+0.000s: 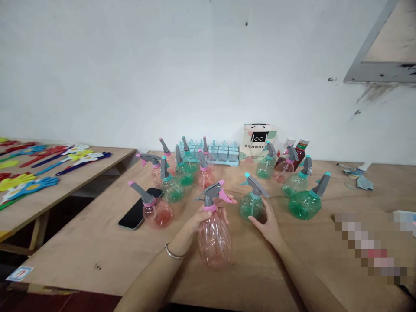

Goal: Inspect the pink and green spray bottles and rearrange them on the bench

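Plywood table (pixel 97 251) — left hand (pixel 203 216) grip wraps pink bottle (pixel 214 238) neck; right hand (pixel 268 225) spread, palm hidden.

Pink spray bottle (pixel 214 236) (grey trigger); green spray bottle (pixel 251 204); black phone (pixel 136 214).

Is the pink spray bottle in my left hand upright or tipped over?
Upright. The pink spray bottle stands with its grey trigger head on top, left hand gripping its neck.

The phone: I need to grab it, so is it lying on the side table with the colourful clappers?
No, the phone lies on the main table beside a pink spray bottle.
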### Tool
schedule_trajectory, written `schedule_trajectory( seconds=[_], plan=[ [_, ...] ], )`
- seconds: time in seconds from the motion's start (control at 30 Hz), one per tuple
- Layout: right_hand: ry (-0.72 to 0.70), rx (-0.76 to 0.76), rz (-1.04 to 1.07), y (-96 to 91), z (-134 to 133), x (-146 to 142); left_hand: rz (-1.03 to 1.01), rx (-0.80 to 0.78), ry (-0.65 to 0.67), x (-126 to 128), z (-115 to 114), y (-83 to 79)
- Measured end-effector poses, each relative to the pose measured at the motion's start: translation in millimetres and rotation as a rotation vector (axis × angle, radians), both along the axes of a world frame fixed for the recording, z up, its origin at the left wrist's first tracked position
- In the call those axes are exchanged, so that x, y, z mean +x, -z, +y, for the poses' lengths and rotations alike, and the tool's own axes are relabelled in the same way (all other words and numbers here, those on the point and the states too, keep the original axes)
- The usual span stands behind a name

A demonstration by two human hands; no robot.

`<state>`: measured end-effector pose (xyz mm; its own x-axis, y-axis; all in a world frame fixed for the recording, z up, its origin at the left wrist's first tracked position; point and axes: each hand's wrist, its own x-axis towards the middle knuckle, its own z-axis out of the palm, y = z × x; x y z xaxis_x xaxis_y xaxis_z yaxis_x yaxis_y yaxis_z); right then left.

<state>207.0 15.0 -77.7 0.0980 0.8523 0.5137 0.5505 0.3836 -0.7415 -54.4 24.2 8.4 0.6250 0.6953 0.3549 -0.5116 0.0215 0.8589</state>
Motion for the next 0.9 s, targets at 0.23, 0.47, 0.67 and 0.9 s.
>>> schedule_trajectory(
  seconds=[0.23, 0.47, 0.67, 0.9],
  plan=[
    [-0.050, -0.078, 0.116, 2.5, 0, -2, -0.053, -0.077, 0.037, 5, -3, 15.8],
    [-0.096, -0.081, 0.151, 5.0, 2, -1, 0.053, -0.037, 0.138, 16, -4, 14.8],
    [-0.104, -0.081, 0.152, 3.7, 2, 0, -0.006, -0.067, 0.130, 14, -10, 13.8],
    [-0.097, -0.086, 0.139, 1.4, 2, 0, 0.020, -0.067, 0.091, 18, -9, 13.9]
  ],
)
